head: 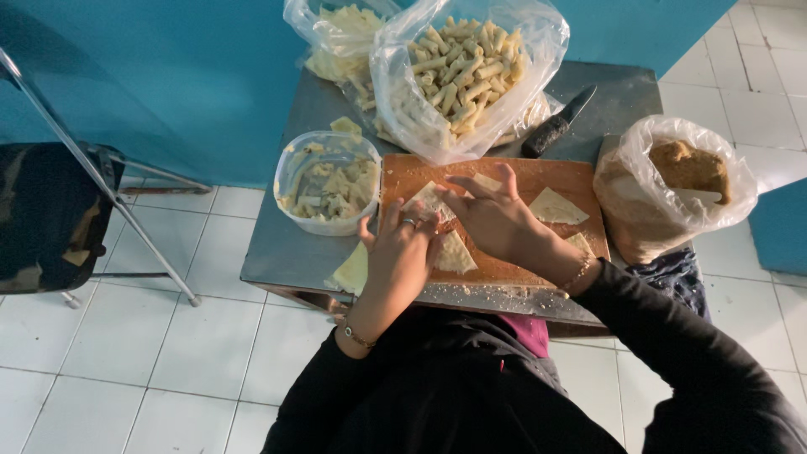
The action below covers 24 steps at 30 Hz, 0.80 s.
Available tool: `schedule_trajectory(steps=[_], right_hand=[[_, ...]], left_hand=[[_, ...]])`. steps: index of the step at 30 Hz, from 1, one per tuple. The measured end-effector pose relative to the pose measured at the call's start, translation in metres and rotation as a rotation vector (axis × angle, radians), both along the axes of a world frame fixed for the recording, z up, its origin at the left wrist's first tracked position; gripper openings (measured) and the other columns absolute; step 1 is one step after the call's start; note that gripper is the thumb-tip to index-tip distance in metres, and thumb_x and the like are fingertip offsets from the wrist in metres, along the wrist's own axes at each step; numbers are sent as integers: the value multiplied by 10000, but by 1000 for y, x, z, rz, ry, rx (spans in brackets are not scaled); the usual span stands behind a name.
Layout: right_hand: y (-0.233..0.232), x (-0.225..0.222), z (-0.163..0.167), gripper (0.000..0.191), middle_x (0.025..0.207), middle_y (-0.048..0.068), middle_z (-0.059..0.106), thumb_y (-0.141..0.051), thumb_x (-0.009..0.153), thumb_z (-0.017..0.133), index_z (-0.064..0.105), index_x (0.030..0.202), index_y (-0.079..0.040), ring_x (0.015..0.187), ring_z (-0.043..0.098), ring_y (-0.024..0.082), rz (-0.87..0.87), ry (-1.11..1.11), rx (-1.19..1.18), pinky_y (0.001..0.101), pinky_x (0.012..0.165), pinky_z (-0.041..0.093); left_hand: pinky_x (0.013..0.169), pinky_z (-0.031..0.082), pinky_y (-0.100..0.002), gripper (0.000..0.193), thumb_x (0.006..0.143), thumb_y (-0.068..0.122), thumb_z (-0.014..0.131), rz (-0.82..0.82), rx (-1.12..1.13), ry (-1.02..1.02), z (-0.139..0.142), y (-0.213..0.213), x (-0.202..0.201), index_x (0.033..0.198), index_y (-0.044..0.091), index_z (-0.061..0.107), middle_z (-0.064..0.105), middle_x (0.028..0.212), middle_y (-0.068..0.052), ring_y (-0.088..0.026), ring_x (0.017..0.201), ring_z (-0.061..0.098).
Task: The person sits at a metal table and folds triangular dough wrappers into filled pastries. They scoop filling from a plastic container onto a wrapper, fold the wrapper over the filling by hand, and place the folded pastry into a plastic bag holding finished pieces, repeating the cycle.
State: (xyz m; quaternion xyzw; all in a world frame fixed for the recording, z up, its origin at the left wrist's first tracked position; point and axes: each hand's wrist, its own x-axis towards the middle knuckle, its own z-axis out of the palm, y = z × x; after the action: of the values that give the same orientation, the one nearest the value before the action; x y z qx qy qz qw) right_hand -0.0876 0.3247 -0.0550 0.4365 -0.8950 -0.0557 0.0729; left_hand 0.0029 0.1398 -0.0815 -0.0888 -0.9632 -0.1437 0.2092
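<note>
Left hand (395, 256): the grip rests on the cutting board's near-left part, fingers curled, fingertips pressing the edge of a thin pale pastry sheet (430, 202); a ring shows on one finger.
Right hand (496, 220): laid flat over the same sheet, fingers spread forward and slightly fanned, holding nothing between them, so more pressing than pinching.
Pastry sheet: lies directly under and between both grips, on the wooden cutting board (504, 181); I cannot tell whether filling sits beneath the right palm.
How it should handle: very light, limp and soft, likely to tear or crease if pulled; best taken by a corner or along an edge with fingertips, not by the middle.
Other wrappers: one triangular piece (456, 254) just below the grips, another (555, 208) to the right of the right grip, and one (353, 269) lying off the board, left of the left grip.
Plastic tub (328, 181): left of the grips, holding pale scraps.
Bag of rolled pieces (462, 71): beyond the grips, at the desk's (282, 252) far side.
Knife (556, 124): beyond the right grip, black handle, blade pointing away.
Bag of brown filling (672, 181): right of the right grip, at the desk edge.
</note>
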Motion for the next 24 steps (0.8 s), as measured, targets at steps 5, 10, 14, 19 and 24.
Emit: schedule_trajectory(steps=[5,10,14,19,24], right_hand=[[4,0,8,730,1295,72,671,-69,794,584,404,1502,-65,1417,403,176,23,22,-118,693,1013,229],[-13,2,-1,735,1264,61,659,-96,827,599,369,1524,-52,1458,370,177,15,-91,-93,703,1070,203],[-14,5,1,585,1382,51,651,-46,792,577,464,1365,-67,1443,409,168,152,-23,-209,725,1053,211],[5,1,25,529,1338,26,650,-17,856,528,516,1366,-156,1444,415,150,86,-226,-122,693,1097,198],[9,-6,31,388,1372,20,650,-29,904,508,548,1279,-117,1440,444,151,-1,-246,-250,659,1180,172]], left_hand=[[1048,196,-693,306,923,305,665,10,-37,46,3,0,-1,1212,229,730,657,1311,-43,-280,1373,456],[1042,204,-704,272,926,300,673,1,4,-31,4,-1,-4,1178,233,750,667,1235,-14,-284,1361,455],[1023,216,-693,213,923,288,672,-3,18,-74,4,-6,-4,1108,241,765,676,1251,1,-285,1355,462],[1015,236,-667,240,926,282,681,-16,17,24,5,-8,-2,1148,265,770,678,1236,-9,-290,1326,479],[1005,247,-639,247,903,275,698,-29,11,101,7,-6,0,1140,277,767,668,1292,-42,-301,1321,479]])
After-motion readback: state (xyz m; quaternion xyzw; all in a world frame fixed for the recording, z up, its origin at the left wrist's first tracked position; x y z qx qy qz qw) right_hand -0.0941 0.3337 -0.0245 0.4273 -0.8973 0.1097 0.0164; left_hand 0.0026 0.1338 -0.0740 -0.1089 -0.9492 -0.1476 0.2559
